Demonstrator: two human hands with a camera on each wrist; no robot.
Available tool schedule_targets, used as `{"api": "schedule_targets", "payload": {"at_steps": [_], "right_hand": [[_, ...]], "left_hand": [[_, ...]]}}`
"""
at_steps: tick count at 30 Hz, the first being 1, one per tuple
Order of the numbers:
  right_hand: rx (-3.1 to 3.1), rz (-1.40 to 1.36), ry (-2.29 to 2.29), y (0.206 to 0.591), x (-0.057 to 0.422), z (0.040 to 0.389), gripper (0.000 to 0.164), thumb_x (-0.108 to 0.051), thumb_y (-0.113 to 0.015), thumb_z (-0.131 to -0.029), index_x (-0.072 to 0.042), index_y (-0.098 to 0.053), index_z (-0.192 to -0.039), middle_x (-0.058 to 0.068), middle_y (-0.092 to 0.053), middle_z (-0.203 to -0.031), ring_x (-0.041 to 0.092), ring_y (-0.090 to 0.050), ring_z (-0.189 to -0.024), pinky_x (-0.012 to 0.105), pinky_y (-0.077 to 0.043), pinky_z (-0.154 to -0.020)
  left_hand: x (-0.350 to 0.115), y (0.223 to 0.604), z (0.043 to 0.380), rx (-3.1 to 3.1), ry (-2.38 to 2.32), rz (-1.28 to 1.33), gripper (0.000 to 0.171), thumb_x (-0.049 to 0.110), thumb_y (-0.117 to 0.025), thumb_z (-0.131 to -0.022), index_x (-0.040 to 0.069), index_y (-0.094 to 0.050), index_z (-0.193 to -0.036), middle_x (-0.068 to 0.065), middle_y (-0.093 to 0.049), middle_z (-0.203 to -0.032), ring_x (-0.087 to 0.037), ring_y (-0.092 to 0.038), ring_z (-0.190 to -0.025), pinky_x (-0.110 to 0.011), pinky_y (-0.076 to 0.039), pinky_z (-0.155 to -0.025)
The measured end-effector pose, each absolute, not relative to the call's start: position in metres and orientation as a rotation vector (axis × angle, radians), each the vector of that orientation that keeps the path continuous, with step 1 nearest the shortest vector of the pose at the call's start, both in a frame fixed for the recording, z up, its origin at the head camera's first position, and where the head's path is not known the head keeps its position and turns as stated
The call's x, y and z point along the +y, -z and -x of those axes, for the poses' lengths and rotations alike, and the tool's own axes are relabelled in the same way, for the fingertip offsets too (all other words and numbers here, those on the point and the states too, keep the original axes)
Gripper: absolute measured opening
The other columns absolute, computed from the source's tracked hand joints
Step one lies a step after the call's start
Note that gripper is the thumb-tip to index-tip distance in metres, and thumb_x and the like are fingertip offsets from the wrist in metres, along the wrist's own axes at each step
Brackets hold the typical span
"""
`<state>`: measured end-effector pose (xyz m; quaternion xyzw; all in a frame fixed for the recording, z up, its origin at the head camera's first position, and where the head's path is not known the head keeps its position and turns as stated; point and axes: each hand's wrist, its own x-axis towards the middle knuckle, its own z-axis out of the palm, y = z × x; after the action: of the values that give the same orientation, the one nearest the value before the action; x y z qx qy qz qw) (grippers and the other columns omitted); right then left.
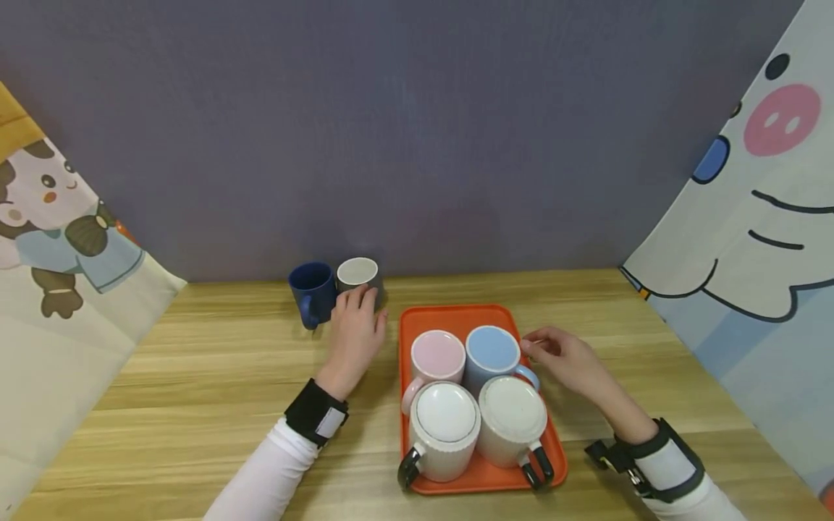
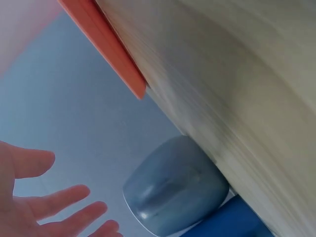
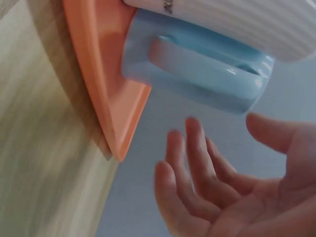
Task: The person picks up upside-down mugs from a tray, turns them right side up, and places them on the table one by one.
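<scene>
My left hand (image 1: 354,333), fingers spread, is over the near side of a grey mug (image 1: 357,271) with a pale inside, at the back of the table. In the left wrist view a gap shows between the fingers and this grey mug (image 2: 175,187). A dark blue mug (image 1: 314,293) stands upright at its left. My right hand (image 1: 570,362), holding nothing, is beside the light blue mug (image 1: 493,349), its loosely bent fingers near the handle. That light blue mug (image 3: 197,69) is upside down on an orange tray (image 1: 456,316), next to an upturned pink mug (image 1: 438,354).
Two upturned off-white mugs with black handles, a left one (image 1: 447,416) and a right one (image 1: 512,412), fill the tray's near half. A grey wall (image 1: 404,145) rises behind the wooden table (image 1: 195,376). Cartoon-printed cloths flank it, left (image 1: 72,217) and right (image 1: 769,231).
</scene>
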<state>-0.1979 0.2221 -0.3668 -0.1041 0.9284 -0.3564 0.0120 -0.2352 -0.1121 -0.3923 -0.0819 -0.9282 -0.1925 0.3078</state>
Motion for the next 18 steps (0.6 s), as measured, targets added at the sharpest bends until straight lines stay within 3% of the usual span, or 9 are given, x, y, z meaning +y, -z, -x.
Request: {"api": "schedule_targets", "payload": {"at_steps": [18], "right_hand": [[2.529,0.546,1.152,0.360,0.230,0.194,0.027,-0.030,-0.061,-0.092,-0.005,-0.066,-0.101,0.005,-0.066,-0.094,0.017,-0.058,-0.087,0.029,-0.049,-0.073]], "left_hand": [[-0.090,0.394,0.238,-2.432,0.484,0.299,0.036,0.019,-0.066,-0.086,-0.002,-0.061,-0.115,-0.021,-0.057,-0.122,-0.038,-0.050,-0.109,-0.051,-0.043,-0.088]]}}
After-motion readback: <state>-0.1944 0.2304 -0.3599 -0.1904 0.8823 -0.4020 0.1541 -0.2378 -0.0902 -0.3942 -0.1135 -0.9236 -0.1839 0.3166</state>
